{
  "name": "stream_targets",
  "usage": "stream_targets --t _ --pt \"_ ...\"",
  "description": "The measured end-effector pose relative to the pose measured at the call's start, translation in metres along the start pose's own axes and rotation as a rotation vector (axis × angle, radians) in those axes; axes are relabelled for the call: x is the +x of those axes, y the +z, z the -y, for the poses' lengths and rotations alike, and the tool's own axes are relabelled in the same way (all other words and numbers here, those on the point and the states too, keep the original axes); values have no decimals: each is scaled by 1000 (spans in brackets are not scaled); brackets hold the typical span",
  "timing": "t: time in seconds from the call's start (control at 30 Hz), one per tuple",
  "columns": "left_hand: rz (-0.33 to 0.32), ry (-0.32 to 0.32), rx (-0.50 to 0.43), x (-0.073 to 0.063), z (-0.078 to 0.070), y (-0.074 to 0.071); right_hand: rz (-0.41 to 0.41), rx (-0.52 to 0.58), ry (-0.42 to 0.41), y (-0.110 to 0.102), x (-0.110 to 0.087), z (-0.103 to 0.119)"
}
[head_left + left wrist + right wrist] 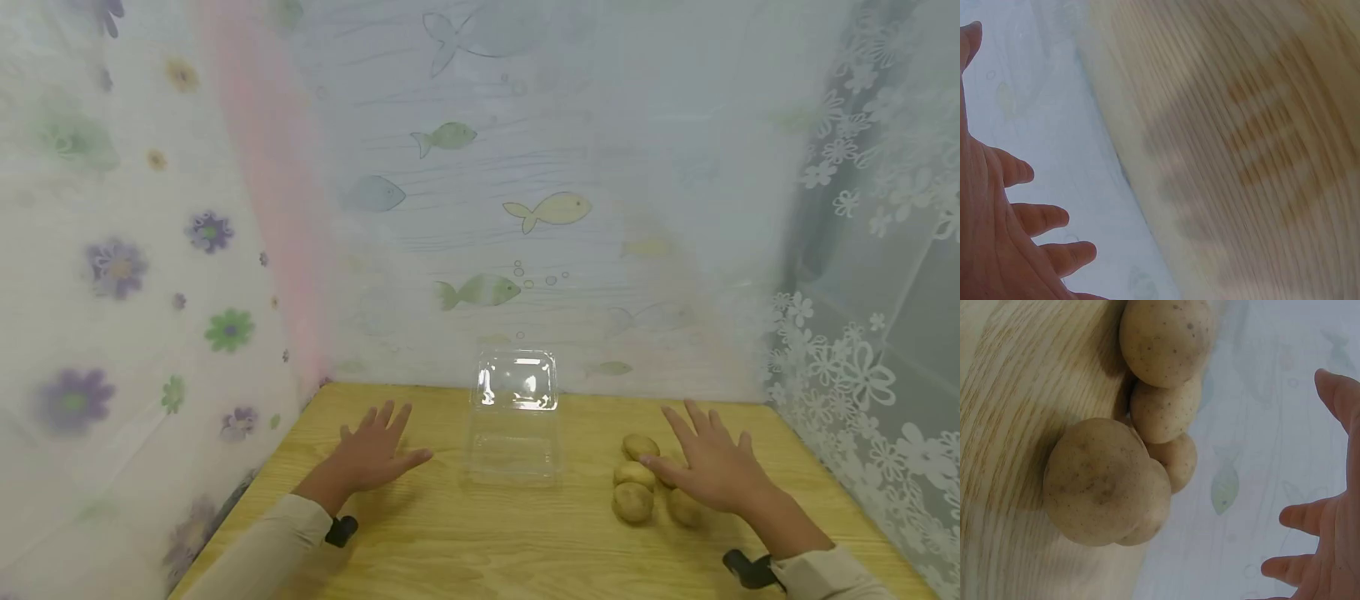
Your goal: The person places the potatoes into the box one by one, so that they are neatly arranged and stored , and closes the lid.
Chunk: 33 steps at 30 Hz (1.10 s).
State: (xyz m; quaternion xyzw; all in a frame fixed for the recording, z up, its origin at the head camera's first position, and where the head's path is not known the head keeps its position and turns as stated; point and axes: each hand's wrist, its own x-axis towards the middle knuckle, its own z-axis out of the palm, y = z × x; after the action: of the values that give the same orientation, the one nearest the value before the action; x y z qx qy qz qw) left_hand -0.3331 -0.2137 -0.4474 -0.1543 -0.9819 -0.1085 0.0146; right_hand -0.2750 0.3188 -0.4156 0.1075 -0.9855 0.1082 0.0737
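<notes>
My left hand (371,454) hovers over the left part of the table, fingers spread and nothing in it. In the left wrist view, the same hand (1004,231) shows bare fingers above the wood. On the other side, my right hand (712,462) is held over a group of potatoes (633,502), its fingers spread too. From the right wrist, several potatoes (1097,481) appear clustered on the table, with the right hand (1329,531) apart from them. Between the hands stands a clear plastic clamshell box (513,458), its lid (517,380) raised at the back.
The wooden table (480,546) ends at a back curtain (675,333) printed with fish. A flowered curtain (150,333) hangs along the left edge, and a sheer one with white flowers (870,375) along the right. Dark straps (341,532) sit at the wrists.
</notes>
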Motion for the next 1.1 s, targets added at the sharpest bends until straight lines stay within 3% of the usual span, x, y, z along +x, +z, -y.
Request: stream_targets --t 0.23,0.43,0.77,1.1 --pt "-18 9 -22 16 -11 14 -8 8 1 4 -1 0" --pt "-101 79 -11 31 -21 24 -35 -7 5 7 -2 2" --pt "-99 29 -448 48 -42 37 -106 15 3 15 -5 8" --pt "-106 9 -676 56 -51 50 -118 74 14 26 -10 10"
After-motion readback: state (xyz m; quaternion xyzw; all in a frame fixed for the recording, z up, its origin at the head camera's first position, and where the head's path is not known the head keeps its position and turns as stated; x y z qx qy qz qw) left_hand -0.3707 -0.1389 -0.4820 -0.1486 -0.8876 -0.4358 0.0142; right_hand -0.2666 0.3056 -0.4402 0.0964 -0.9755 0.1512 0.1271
